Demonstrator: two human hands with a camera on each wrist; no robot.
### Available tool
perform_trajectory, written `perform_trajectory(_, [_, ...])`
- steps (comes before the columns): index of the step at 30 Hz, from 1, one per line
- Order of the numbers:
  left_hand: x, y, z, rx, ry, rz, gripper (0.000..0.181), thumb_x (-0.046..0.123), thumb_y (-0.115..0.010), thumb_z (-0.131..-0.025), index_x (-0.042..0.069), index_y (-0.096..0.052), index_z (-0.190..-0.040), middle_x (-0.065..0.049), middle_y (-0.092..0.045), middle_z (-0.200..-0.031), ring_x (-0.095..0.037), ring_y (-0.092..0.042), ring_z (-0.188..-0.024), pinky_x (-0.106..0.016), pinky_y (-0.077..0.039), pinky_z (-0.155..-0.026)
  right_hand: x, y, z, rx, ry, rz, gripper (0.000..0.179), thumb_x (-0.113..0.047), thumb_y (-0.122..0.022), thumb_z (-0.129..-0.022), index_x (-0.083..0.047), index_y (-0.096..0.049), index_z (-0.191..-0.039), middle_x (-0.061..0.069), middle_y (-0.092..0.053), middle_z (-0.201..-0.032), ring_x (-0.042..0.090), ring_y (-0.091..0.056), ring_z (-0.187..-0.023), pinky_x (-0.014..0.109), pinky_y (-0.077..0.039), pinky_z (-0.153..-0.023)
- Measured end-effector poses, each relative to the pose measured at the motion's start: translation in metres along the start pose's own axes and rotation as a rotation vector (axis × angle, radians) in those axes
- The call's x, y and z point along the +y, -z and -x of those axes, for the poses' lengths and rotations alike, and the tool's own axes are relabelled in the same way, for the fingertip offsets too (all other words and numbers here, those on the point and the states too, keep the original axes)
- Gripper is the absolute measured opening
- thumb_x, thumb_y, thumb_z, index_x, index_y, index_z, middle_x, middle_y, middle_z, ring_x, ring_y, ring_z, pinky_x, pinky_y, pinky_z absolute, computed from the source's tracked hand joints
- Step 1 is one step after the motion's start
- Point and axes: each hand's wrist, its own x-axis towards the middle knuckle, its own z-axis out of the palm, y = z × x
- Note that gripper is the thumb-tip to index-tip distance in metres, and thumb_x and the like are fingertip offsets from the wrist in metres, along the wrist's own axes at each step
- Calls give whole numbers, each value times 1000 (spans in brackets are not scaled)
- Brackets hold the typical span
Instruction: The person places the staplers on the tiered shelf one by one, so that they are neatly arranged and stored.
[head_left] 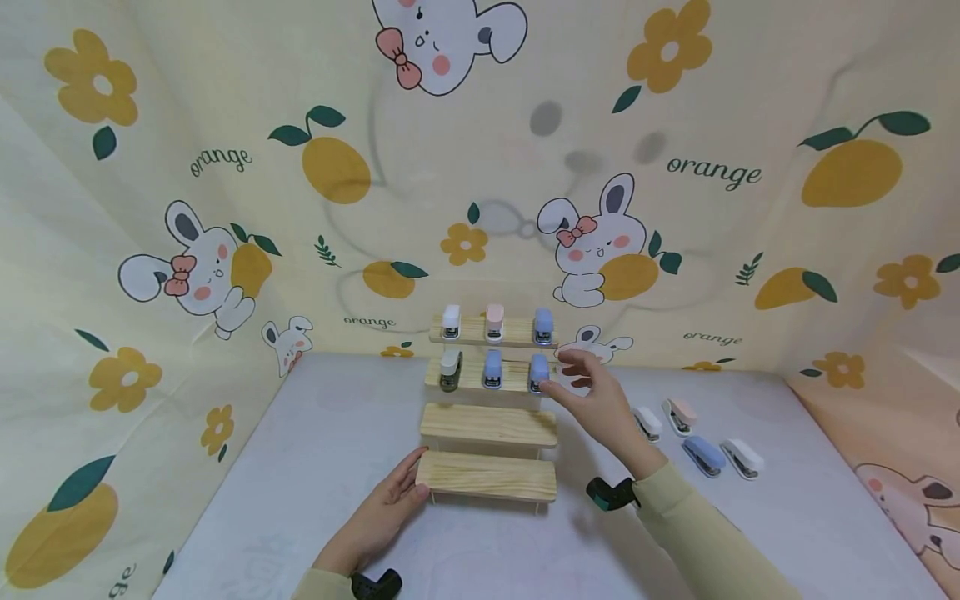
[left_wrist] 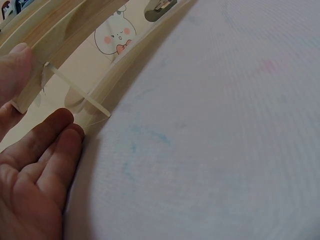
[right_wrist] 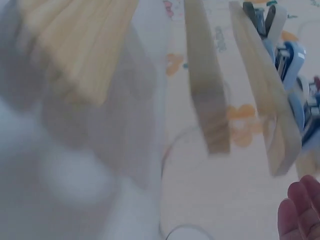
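Note:
A stepped wooden stand [head_left: 487, 477] has mini staplers on its two upper tiers. My left hand [head_left: 385, 503] grips the left end of its lowest board, with the thumb [left_wrist: 17, 67] against the wood and the other fingers by a thin leg. At the right end of the second tier, my right hand [head_left: 596, 404] has its thumb beside a blue stapler [head_left: 538, 371], fingers spread and loosely bent. Another blue stapler [head_left: 492, 368] and a dark-based grey one [head_left: 450, 369] share that tier. Above stand a white stapler [head_left: 451, 321], a pink one [head_left: 494, 322] and a blue one [head_left: 543, 325].
Several staplers lie on the table right of the stand: a white one [head_left: 742, 458], a blue one [head_left: 703, 456], a pink one [head_left: 680, 415] and another white one [head_left: 647, 423] partly behind my right hand. A printed cloth [head_left: 480, 167] hangs behind the stand.

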Motion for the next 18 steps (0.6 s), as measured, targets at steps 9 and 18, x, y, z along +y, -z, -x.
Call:
perform_trajectory(9, [2, 0, 0, -8, -13, 6, 69, 34, -56, -98, 20, -19, -155, -15, -33, -153, -24, -33, -138, -35, -28, -112, 33, 17, 11, 12, -99, 77, 69, -53, -71, -83, -12, -48, -134, 7, -54, -131, 28, -53, -114, 49, -47, -95])
perform_trajectory(18, [-1, 0, 0, -7, -7, 9, 69, 35, -56, -98, 22, -20, -155, -14, -33, -153, -24, -33, -138, -37, -26, -112, 63, 21, 23, 13, -120, 79, 67, -49, -71, -85, -7, -49, -132, 13, -55, -128, 34, -52, -115, 48, -45, -95])
